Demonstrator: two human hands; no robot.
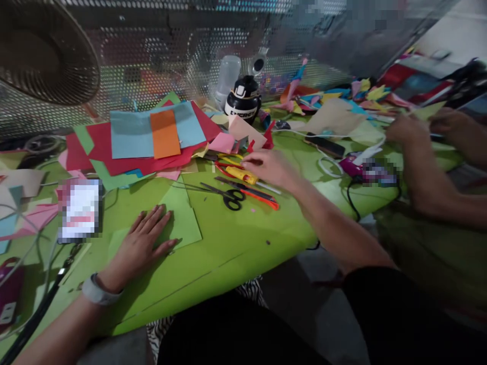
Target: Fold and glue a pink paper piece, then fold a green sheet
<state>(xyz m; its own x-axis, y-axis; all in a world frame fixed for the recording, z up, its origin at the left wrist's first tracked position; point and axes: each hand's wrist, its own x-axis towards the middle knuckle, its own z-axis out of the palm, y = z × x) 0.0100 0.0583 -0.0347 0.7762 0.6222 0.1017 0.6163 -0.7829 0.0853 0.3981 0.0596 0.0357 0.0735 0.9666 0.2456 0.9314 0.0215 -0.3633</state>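
Observation:
My left hand (146, 241) lies flat with its fingers spread on a sheet of light green paper (186, 223), on the green table. Above the tools hovers my right hand (270, 166), blurred, its fingers bent; whether they grip anything cannot be made out. Just below its fingertips is a yellow-handled screwdriver (241, 175), with red-and-yellow-handled pliers (224, 161) beside it. Nearer to me lie black-handled scissors (232, 198) and an orange-and-black cutter knife (262, 197).
Stacked coloured paper includes a blue sheet (131, 134) and an orange strip (165, 134). A black bottle (243, 101) stands behind, against perforated metal. A fan (45, 56) is at the upper left. At the right, another person's hands (411, 132) handle paper near a dark phone (325, 145) and cables.

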